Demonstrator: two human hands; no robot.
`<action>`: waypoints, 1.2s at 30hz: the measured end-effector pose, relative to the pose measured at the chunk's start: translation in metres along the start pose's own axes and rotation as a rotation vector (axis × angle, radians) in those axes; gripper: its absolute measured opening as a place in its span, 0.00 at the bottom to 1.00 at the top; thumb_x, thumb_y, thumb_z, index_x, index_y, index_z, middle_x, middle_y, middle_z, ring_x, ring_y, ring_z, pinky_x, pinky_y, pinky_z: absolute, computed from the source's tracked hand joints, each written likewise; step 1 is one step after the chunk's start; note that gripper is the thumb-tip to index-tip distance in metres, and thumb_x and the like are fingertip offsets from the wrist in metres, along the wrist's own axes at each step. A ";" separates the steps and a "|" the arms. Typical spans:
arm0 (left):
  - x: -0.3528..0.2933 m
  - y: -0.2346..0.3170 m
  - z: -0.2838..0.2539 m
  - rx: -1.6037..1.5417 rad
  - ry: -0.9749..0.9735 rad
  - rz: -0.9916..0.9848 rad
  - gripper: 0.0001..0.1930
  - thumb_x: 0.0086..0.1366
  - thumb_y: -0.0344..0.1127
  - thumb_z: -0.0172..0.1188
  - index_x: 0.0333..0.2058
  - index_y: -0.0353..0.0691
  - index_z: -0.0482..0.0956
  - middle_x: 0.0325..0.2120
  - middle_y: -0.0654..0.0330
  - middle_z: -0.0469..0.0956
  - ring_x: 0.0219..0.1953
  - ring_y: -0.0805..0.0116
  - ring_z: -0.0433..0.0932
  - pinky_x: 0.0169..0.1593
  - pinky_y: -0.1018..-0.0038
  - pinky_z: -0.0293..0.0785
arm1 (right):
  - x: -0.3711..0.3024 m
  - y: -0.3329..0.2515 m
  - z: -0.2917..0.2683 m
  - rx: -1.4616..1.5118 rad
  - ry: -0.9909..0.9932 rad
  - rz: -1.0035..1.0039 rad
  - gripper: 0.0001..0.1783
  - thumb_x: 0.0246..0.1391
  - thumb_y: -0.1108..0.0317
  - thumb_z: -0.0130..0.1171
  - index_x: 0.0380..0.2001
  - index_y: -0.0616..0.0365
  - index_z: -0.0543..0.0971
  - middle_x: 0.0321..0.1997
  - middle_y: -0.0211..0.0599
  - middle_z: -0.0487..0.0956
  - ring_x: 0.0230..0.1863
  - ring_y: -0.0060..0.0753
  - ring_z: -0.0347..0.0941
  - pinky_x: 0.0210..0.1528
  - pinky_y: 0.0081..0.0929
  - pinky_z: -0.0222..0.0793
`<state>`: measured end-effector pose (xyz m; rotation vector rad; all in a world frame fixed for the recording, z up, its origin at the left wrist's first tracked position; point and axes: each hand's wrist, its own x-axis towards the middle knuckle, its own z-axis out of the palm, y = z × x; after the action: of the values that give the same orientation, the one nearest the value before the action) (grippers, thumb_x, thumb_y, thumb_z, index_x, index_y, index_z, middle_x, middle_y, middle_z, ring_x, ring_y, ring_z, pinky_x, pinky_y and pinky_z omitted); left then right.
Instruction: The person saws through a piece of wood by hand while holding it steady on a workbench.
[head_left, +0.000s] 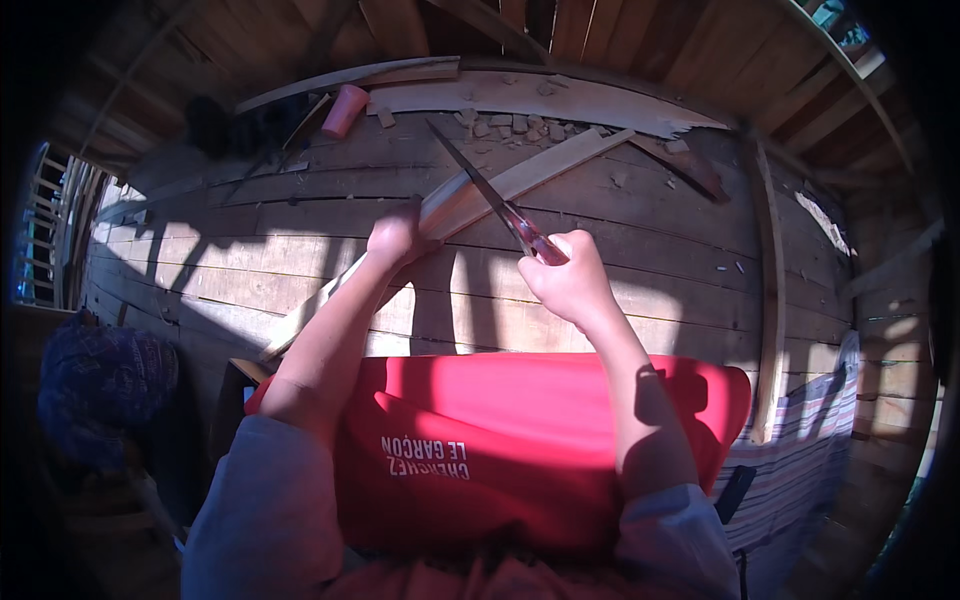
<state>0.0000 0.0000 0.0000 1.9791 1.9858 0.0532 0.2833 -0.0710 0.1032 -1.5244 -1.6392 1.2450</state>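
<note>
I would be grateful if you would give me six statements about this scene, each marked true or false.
1. The right hand grips a saw. True.
2. The left hand holds a hammer. False: the left hand is at the long board, with no hammer.
3. The cup is blue. False: the cup is pink.
4. Small wood scraps lie beyond the long board. True.
5. The striped cloth is on the person's left. False: the striped cloth is on the right.
6. The red fabric is nearer the person than the saw is. True.
</note>
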 end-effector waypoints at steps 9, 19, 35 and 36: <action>0.003 -0.022 -0.006 0.025 0.077 -0.002 0.40 0.50 0.53 0.76 0.56 0.36 0.71 0.47 0.42 0.82 0.51 0.42 0.82 0.54 0.54 0.79 | -0.012 -0.009 0.000 0.022 -0.011 -0.043 0.20 0.48 0.67 0.62 0.12 0.60 0.64 0.12 0.30 0.67 0.16 0.22 0.62 0.21 0.33 0.58; -0.019 -0.009 0.013 -0.001 0.020 -0.012 0.38 0.49 0.50 0.77 0.54 0.38 0.72 0.47 0.44 0.82 0.51 0.44 0.82 0.53 0.55 0.79 | -0.050 -0.022 -0.021 -0.079 -0.028 0.071 0.19 0.50 0.68 0.62 0.13 0.60 0.66 0.13 0.29 0.66 0.17 0.21 0.61 0.23 0.32 0.59; -0.008 -0.010 0.003 -0.021 0.045 -0.022 0.45 0.47 0.52 0.79 0.59 0.36 0.70 0.50 0.42 0.81 0.53 0.43 0.81 0.56 0.56 0.78 | -0.031 0.019 0.012 -0.086 0.043 -0.110 0.17 0.46 0.67 0.59 0.12 0.64 0.68 0.11 0.47 0.70 0.13 0.45 0.68 0.24 0.42 0.67; -0.008 -0.012 0.001 -0.007 0.036 -0.025 0.45 0.47 0.52 0.79 0.59 0.36 0.70 0.50 0.42 0.81 0.53 0.43 0.81 0.56 0.56 0.78 | -0.030 0.019 0.010 -0.088 0.037 -0.106 0.17 0.46 0.67 0.59 0.12 0.64 0.68 0.11 0.48 0.70 0.14 0.47 0.70 0.24 0.43 0.67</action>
<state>-0.0114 -0.0086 -0.0021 1.9617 2.0301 0.0900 0.2881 -0.1042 0.0877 -1.4820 -1.7478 1.0957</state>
